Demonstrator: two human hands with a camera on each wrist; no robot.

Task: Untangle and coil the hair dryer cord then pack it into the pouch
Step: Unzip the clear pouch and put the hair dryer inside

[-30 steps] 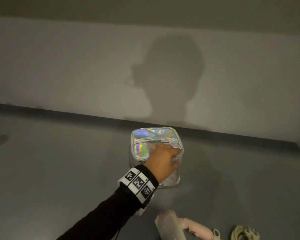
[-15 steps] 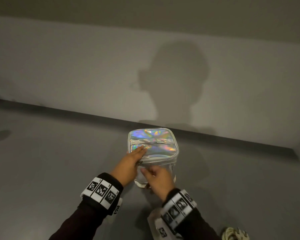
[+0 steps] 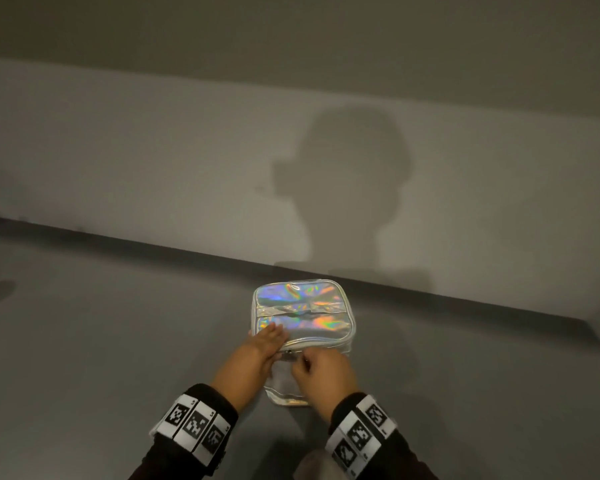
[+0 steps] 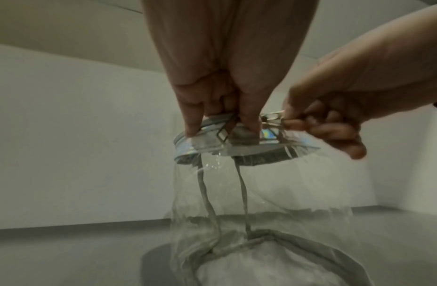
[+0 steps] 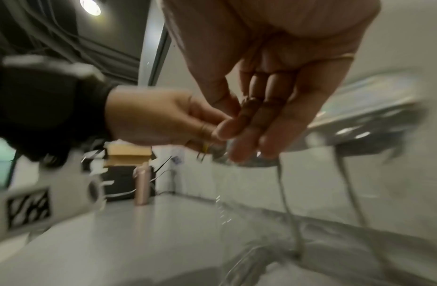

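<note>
The pouch (image 3: 303, 308) stands on the grey table, with a holographic silver lid and clear sides (image 4: 293, 191). My left hand (image 3: 258, 351) holds its near left corner: fingers lie flat on the lid and the thumb clamps the rim (image 4: 188, 149). My right hand (image 3: 323, 372) is at the front edge, pinching the metal zipper pull (image 4: 272, 118) between thumb and fingertips. A pale pink piece of the hair dryer (image 3: 310, 460) shows at the bottom edge, mostly hidden by my right forearm. Its cord is out of view.
A white wall (image 3: 187, 168) runs close behind the pouch along the table's far edge. In the blurred right wrist view, a rose-gold bottle (image 5: 141, 187) and a cardboard box (image 5: 128, 154) stand far off to the left.
A second ago only my left hand was on the pouch lid. My right hand has come in to the front zip, and my left hand has slid to the near left corner.
</note>
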